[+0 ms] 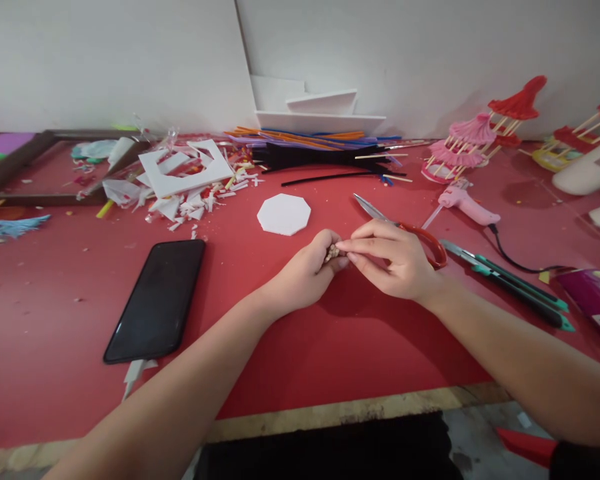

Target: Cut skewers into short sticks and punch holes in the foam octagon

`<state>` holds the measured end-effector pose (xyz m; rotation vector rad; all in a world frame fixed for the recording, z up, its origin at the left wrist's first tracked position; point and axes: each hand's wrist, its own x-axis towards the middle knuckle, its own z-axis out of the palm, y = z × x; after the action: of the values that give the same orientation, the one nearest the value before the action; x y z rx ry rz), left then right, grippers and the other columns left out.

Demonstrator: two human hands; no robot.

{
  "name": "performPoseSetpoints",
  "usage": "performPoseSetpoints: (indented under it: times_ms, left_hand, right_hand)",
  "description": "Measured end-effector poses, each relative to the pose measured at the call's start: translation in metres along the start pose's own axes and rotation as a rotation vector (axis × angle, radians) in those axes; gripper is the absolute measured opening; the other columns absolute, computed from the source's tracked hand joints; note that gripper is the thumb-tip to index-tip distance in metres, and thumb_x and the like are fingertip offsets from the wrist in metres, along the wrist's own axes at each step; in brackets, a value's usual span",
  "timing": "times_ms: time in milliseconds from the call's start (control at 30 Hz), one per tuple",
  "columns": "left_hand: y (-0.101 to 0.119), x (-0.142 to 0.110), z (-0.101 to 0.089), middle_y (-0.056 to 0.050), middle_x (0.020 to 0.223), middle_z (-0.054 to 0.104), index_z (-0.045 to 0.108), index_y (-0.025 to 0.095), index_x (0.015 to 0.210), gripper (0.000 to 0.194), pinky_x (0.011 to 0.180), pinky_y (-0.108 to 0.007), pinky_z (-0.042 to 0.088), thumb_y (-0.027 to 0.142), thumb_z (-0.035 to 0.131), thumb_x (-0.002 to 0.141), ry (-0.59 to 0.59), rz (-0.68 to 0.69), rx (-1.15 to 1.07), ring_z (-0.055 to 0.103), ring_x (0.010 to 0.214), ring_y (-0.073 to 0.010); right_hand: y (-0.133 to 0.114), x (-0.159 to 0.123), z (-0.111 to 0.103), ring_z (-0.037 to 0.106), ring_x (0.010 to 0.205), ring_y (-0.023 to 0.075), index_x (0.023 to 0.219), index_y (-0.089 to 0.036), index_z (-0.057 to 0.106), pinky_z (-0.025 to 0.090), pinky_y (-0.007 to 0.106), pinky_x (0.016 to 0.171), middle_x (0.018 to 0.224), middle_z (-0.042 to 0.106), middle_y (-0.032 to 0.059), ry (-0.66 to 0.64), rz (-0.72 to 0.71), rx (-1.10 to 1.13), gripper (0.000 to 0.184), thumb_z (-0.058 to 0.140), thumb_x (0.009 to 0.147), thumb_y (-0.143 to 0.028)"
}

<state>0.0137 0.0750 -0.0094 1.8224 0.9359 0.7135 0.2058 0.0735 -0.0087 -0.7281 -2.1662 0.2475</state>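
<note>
My left hand [307,263] is closed around a small bundle of thin wooden sticks [332,253], of which only the pale cut ends show. My right hand [393,257] pinches at the same bundle with thumb and fingertips, and the fingers hide most of it. Just beyond my hands, a white foam octagon [284,214] lies flat. Scissors with red handles [437,248] lie partly under my right hand, their blades pointing up and left.
A black phone [155,300] lies at left, near white foam scraps [187,170]. Pipe cleaners [320,157] are piled at the back. To the right are a utility knife [510,283], a pink glue gun [467,203] and small pink carousel-like models [463,147].
</note>
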Motion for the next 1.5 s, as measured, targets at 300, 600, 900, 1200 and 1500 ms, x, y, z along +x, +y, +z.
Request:
performPoseSetpoints:
  times_ms: [300, 600, 900, 1200, 1500]
  left_hand:
    - [-0.003, 0.0, 0.0, -0.002, 0.087, 0.06, 0.046, 0.02, 0.089, 0.004, 0.075, -0.028, 0.044, 0.023, 0.047, 0.091, -0.029, -0.002, -0.102, 0.057, 0.083, -0.0147]
    - [-0.005, -0.001, 0.0, -0.002, 0.087, 0.061, 0.047, 0.02, 0.089, 0.006, 0.076, -0.029, 0.046, 0.025, 0.045, 0.092, -0.031, 0.022, -0.061, 0.058, 0.083, -0.015]
    - [-0.003, 0.0, 0.001, -0.001, 0.087, 0.061, 0.051, 0.02, 0.092, 0.004, 0.075, -0.028, 0.045, 0.023, 0.048, 0.091, -0.023, 0.0, -0.055, 0.059, 0.082, -0.0152]
    - [-0.007, 0.001, 0.004, 0.002, 0.072, 0.052, 0.053, 0.019, 0.086, 0.019, 0.067, -0.026, 0.04, 0.036, 0.049, 0.094, 0.133, 0.021, -0.299, 0.049, 0.066, -0.011]
    - [0.014, 0.005, -0.006, 0.01, 0.049, 0.015, 0.027, 0.02, 0.058, 0.057, 0.039, -0.019, 0.029, 0.065, 0.051, 0.084, 0.418, -0.323, -1.218, 0.013, 0.04, -0.0051]
  right_hand:
    - [-0.002, 0.0, 0.0, 0.063, 0.082, 0.0146, 0.108, -0.02, 0.067, 0.054, 0.031, 0.073, 0.093, 0.066, 0.0058, 0.008, 0.06, 0.008, 0.027, 0.057, 0.085, -0.01]
    - [0.0, 0.0, 0.0, 0.064, 0.083, 0.0158, 0.109, -0.019, 0.067, 0.054, 0.031, 0.074, 0.094, 0.066, 0.0065, 0.022, 0.064, 0.018, 0.028, 0.056, 0.085, -0.009]
    - [0.0, -0.001, 0.0, 0.065, 0.085, 0.0167, 0.109, -0.02, 0.067, 0.054, 0.032, 0.076, 0.095, 0.067, 0.0067, 0.027, 0.074, 0.005, 0.027, 0.056, 0.086, -0.012]
    - [0.0, -0.001, 0.0, 0.064, 0.084, 0.0161, 0.105, -0.022, 0.066, 0.054, 0.033, 0.076, 0.094, 0.067, 0.0055, 0.069, 0.103, -0.032, 0.023, 0.055, 0.087, -0.013]
    - [-0.025, 0.0, 0.014, 0.061, 0.068, 0.0112, 0.089, -0.02, 0.057, 0.054, 0.024, 0.063, 0.083, 0.064, 0.0015, -0.036, 0.26, 0.116, 0.024, 0.071, 0.08, -0.037]
